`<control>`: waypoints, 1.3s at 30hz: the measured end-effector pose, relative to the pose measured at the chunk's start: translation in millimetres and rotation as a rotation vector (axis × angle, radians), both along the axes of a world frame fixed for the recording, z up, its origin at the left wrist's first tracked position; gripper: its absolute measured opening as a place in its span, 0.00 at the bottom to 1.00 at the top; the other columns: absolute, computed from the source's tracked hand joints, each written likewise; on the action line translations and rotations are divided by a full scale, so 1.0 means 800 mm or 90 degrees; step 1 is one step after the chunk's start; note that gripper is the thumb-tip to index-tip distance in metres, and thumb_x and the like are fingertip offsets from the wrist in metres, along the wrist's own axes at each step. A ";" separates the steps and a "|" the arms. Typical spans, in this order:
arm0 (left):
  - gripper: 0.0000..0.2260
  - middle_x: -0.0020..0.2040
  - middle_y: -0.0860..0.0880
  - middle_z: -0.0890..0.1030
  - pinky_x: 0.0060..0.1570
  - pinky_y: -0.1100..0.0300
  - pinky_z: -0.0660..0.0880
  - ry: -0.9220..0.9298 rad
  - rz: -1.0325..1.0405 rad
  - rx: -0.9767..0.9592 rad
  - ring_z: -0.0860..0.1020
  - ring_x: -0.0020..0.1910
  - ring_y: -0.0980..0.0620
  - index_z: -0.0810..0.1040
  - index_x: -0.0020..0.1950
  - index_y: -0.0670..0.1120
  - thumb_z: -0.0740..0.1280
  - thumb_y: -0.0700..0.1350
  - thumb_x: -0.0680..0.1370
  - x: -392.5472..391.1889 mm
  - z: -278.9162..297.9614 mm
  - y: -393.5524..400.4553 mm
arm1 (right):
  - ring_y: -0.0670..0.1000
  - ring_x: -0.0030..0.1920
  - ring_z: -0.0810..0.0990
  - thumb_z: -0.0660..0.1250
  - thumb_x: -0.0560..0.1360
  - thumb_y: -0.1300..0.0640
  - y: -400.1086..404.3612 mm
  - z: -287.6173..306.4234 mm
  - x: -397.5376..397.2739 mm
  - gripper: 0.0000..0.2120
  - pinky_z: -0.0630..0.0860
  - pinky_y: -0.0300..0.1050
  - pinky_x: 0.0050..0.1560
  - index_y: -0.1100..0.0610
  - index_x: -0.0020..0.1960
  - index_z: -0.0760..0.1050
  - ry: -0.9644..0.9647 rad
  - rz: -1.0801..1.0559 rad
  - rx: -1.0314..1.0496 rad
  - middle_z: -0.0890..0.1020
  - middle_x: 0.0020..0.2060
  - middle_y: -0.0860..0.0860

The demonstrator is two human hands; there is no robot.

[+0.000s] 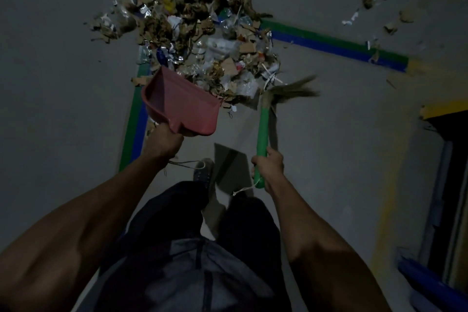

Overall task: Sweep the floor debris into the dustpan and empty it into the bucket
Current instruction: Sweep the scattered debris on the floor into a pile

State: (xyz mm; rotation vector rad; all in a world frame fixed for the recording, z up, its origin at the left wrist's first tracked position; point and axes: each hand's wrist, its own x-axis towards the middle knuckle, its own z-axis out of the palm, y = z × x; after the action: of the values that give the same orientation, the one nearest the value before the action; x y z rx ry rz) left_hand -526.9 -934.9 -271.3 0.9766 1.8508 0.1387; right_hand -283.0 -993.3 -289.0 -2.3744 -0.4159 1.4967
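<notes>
Early stage: the left hand (163, 138) grips the empty red dustpan (181, 104) at the edge of a large debris pile (200, 23) on the floor (58, 63), the right hand's fingers (268, 167) wrap the broom (263, 129); no bucket is visible.

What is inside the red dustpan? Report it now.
The red dustpan in the left hand shows a bare inner wall; the debris pile lies at its lip. Its near corner is hidden behind the back wall.
</notes>
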 end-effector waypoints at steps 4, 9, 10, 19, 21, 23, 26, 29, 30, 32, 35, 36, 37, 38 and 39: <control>0.03 0.34 0.43 0.72 0.34 0.54 0.68 0.019 0.024 -0.010 0.72 0.32 0.45 0.68 0.37 0.43 0.60 0.39 0.71 -0.004 0.004 0.016 | 0.55 0.30 0.78 0.67 0.70 0.67 0.081 0.001 -0.003 0.14 0.79 0.49 0.36 0.52 0.50 0.73 -0.006 0.113 0.016 0.79 0.37 0.56; 0.04 0.32 0.43 0.72 0.34 0.54 0.68 0.051 0.088 -0.008 0.72 0.31 0.45 0.68 0.36 0.43 0.61 0.39 0.71 0.008 -0.008 0.041 | 0.52 0.29 0.79 0.69 0.71 0.64 0.190 -0.007 -0.011 0.11 0.73 0.37 0.28 0.56 0.52 0.74 -0.013 0.184 0.025 0.80 0.39 0.55; 0.04 0.32 0.43 0.73 0.33 0.55 0.68 0.057 0.103 -0.006 0.73 0.30 0.45 0.69 0.36 0.43 0.61 0.39 0.71 0.012 -0.012 0.046 | 0.51 0.29 0.78 0.69 0.71 0.64 0.211 -0.010 -0.010 0.12 0.70 0.35 0.26 0.58 0.54 0.75 -0.014 0.204 0.029 0.79 0.38 0.54; 0.08 0.29 0.42 0.73 0.26 0.59 0.66 0.045 0.238 0.011 0.71 0.27 0.47 0.73 0.38 0.33 0.60 0.38 0.71 0.058 -0.023 0.095 | 0.53 0.39 0.75 0.67 0.74 0.64 0.363 -0.005 0.011 0.21 0.70 0.38 0.34 0.59 0.67 0.73 -0.011 0.373 0.062 0.75 0.43 0.54; 0.08 0.31 0.40 0.73 0.30 0.56 0.67 0.054 0.275 0.000 0.71 0.29 0.47 0.73 0.41 0.31 0.60 0.37 0.72 0.069 -0.023 0.104 | 0.53 0.38 0.77 0.67 0.74 0.63 0.366 0.002 0.020 0.20 0.70 0.39 0.33 0.59 0.66 0.74 -0.016 0.364 0.077 0.76 0.41 0.54; 0.08 0.34 0.40 0.74 0.32 0.55 0.67 0.061 0.286 -0.012 0.72 0.31 0.47 0.74 0.44 0.32 0.62 0.37 0.73 0.081 -0.020 0.115 | 0.54 0.38 0.79 0.68 0.74 0.62 0.352 0.015 0.033 0.19 0.74 0.41 0.35 0.58 0.64 0.75 -0.025 0.337 0.106 0.77 0.40 0.53; 0.05 0.36 0.40 0.75 0.35 0.53 0.69 0.072 0.261 -0.032 0.74 0.34 0.45 0.74 0.43 0.38 0.63 0.40 0.73 0.097 -0.007 0.126 | 0.59 0.44 0.81 0.68 0.72 0.60 0.306 0.031 0.058 0.20 0.81 0.53 0.47 0.54 0.64 0.75 -0.044 0.303 0.100 0.80 0.44 0.55; 0.03 0.37 0.40 0.75 0.38 0.52 0.70 0.065 0.231 -0.020 0.74 0.36 0.44 0.73 0.43 0.42 0.62 0.40 0.73 0.111 0.009 0.136 | 0.60 0.46 0.81 0.66 0.71 0.62 0.258 0.041 0.080 0.24 0.80 0.57 0.50 0.50 0.66 0.73 -0.056 0.227 0.057 0.79 0.44 0.53; 0.02 0.37 0.39 0.74 0.38 0.51 0.70 0.053 0.224 -0.013 0.74 0.37 0.43 0.72 0.42 0.41 0.62 0.39 0.73 0.115 0.013 0.138 | 0.61 0.47 0.81 0.66 0.70 0.62 0.246 0.042 0.085 0.27 0.80 0.58 0.52 0.49 0.68 0.71 -0.057 0.193 0.042 0.79 0.46 0.54; 0.02 0.38 0.36 0.73 0.39 0.47 0.72 0.044 0.216 -0.015 0.76 0.39 0.37 0.72 0.41 0.40 0.61 0.39 0.73 0.118 0.018 0.141 | 0.63 0.52 0.81 0.66 0.71 0.60 0.228 0.040 0.093 0.31 0.79 0.59 0.56 0.49 0.73 0.67 -0.055 0.158 0.006 0.80 0.53 0.57; 0.04 0.42 0.32 0.75 0.40 0.43 0.74 0.040 0.212 -0.015 0.77 0.48 0.29 0.72 0.44 0.37 0.60 0.38 0.74 0.120 0.022 0.141 | 0.62 0.54 0.81 0.65 0.72 0.61 0.211 0.033 0.095 0.28 0.79 0.58 0.57 0.56 0.72 0.67 -0.070 0.184 -0.056 0.80 0.58 0.61; 0.06 0.44 0.30 0.76 0.42 0.41 0.75 0.045 0.213 -0.015 0.77 0.49 0.29 0.73 0.46 0.35 0.60 0.38 0.75 0.120 0.023 0.139 | 0.62 0.53 0.81 0.65 0.72 0.61 0.209 0.030 0.094 0.26 0.79 0.56 0.56 0.58 0.70 0.69 -0.079 0.199 -0.072 0.80 0.57 0.61; 0.09 0.47 0.28 0.76 0.45 0.39 0.76 0.053 0.216 -0.019 0.77 0.49 0.29 0.72 0.49 0.33 0.59 0.38 0.75 0.120 0.023 0.137 | 0.60 0.52 0.81 0.66 0.72 0.61 0.209 0.028 0.092 0.24 0.80 0.52 0.53 0.59 0.68 0.71 -0.082 0.217 -0.086 0.80 0.55 0.61; 0.11 0.49 0.28 0.76 0.48 0.38 0.76 0.064 0.220 -0.027 0.77 0.49 0.29 0.72 0.51 0.32 0.59 0.39 0.75 0.119 0.023 0.134 | 0.59 0.50 0.81 0.66 0.72 0.61 0.210 0.026 0.090 0.22 0.79 0.48 0.49 0.60 0.66 0.73 -0.078 0.238 -0.097 0.81 0.53 0.59; 0.12 0.50 0.28 0.76 0.49 0.37 0.76 0.073 0.224 -0.034 0.77 0.50 0.29 0.72 0.52 0.31 0.59 0.39 0.75 0.118 0.021 0.130 | 0.57 0.46 0.81 0.67 0.72 0.61 0.213 0.025 0.086 0.19 0.76 0.44 0.44 0.59 0.63 0.74 -0.068 0.265 -0.100 0.81 0.50 0.57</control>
State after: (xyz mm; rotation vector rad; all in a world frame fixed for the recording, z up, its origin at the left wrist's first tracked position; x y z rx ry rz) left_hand -432.7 -830.9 -254.4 0.6250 2.1100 0.2479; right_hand -214.4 -822.8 -268.7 -2.6142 -0.8960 1.6257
